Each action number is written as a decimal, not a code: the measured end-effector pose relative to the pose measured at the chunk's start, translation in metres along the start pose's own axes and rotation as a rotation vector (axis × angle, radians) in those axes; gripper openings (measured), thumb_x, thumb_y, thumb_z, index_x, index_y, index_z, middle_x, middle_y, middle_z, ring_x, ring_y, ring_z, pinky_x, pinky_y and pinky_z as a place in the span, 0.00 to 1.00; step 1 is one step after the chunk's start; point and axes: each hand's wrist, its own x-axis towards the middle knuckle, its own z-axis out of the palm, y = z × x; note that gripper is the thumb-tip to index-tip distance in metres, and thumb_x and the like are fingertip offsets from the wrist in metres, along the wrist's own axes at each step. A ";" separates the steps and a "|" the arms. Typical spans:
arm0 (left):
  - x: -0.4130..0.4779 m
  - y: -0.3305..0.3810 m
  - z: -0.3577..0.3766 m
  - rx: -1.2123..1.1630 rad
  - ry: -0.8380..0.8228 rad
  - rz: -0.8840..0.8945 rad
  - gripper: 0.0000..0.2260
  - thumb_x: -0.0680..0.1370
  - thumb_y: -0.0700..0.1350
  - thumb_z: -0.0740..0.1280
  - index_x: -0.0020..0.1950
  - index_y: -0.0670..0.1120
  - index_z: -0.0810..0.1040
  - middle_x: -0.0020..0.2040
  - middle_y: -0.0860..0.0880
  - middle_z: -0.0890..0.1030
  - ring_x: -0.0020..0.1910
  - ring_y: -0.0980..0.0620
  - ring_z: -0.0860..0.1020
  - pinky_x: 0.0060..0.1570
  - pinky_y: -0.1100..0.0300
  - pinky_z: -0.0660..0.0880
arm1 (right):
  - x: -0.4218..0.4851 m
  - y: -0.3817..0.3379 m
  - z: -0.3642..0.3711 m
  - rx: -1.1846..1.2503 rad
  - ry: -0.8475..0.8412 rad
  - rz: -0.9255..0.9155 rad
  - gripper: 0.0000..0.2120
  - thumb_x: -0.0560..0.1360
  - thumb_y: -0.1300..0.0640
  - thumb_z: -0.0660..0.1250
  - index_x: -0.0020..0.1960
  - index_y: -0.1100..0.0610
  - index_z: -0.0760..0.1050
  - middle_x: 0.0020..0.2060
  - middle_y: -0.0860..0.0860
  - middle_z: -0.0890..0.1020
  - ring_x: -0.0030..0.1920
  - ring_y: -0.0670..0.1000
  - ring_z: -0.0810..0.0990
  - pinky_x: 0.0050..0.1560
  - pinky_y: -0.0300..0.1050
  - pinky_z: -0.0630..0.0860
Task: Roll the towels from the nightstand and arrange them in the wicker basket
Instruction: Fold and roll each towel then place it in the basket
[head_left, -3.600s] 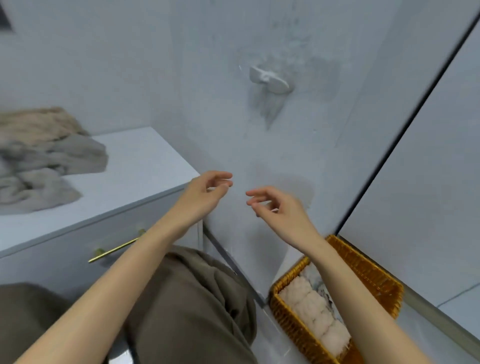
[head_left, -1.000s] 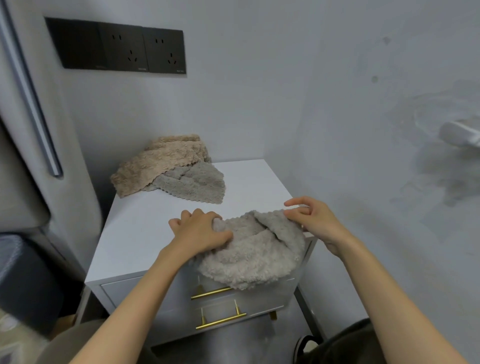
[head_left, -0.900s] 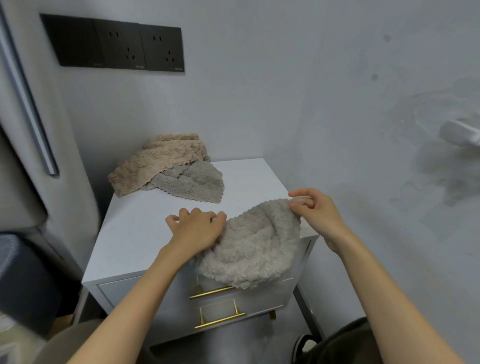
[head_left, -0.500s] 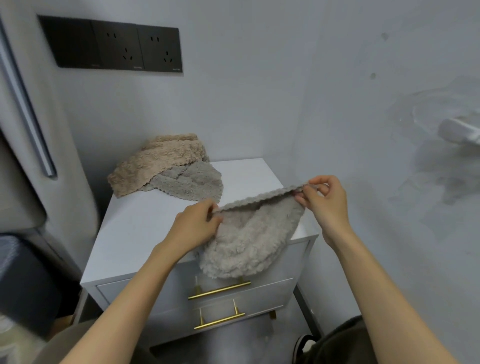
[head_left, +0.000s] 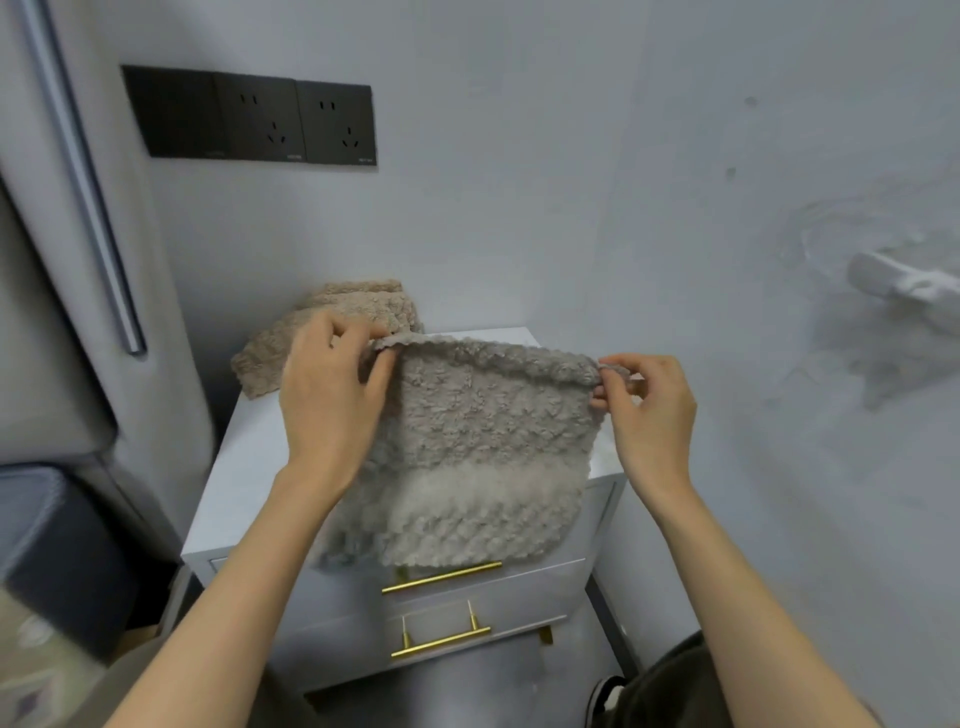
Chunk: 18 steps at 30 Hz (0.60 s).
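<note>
Nubby grey fleece cloth towel (head_left: 483, 447); fuzzy beige cloth towel (head_left: 332, 317); smooth matt white nightstand (head_left: 244, 467) with glossy brass metal handles (head_left: 441, 577); matt black plastic sockets (head_left: 249, 120).

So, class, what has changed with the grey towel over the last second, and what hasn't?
The left hand and right hand have lifted the grey towel from the front of the nightstand, pinching its top corners so it hangs spread open. The beige towel stays at the back.

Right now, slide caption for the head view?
Left hand and right hand pinch the top corners of a grey towel in front of the nightstand.
</note>
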 end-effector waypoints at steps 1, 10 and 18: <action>-0.002 -0.003 -0.001 -0.003 -0.015 0.009 0.07 0.77 0.48 0.68 0.49 0.45 0.79 0.44 0.52 0.68 0.44 0.51 0.68 0.35 0.58 0.65 | -0.001 0.000 -0.001 -0.040 0.012 -0.014 0.05 0.79 0.62 0.64 0.49 0.56 0.77 0.47 0.52 0.73 0.36 0.51 0.82 0.36 0.37 0.79; -0.007 -0.002 -0.009 0.018 -0.148 -0.141 0.10 0.80 0.55 0.62 0.52 0.51 0.77 0.31 0.54 0.80 0.31 0.50 0.77 0.28 0.60 0.67 | -0.005 -0.010 0.005 0.273 -0.195 0.280 0.07 0.84 0.59 0.53 0.50 0.49 0.65 0.38 0.56 0.84 0.36 0.55 0.85 0.37 0.46 0.82; 0.006 -0.029 0.031 -0.362 -0.294 -0.379 0.02 0.79 0.53 0.60 0.49 0.57 0.70 0.37 0.51 0.83 0.34 0.50 0.82 0.38 0.46 0.80 | 0.019 0.009 0.032 0.293 -0.200 0.383 0.09 0.83 0.58 0.55 0.47 0.46 0.66 0.57 0.63 0.78 0.51 0.61 0.80 0.53 0.59 0.77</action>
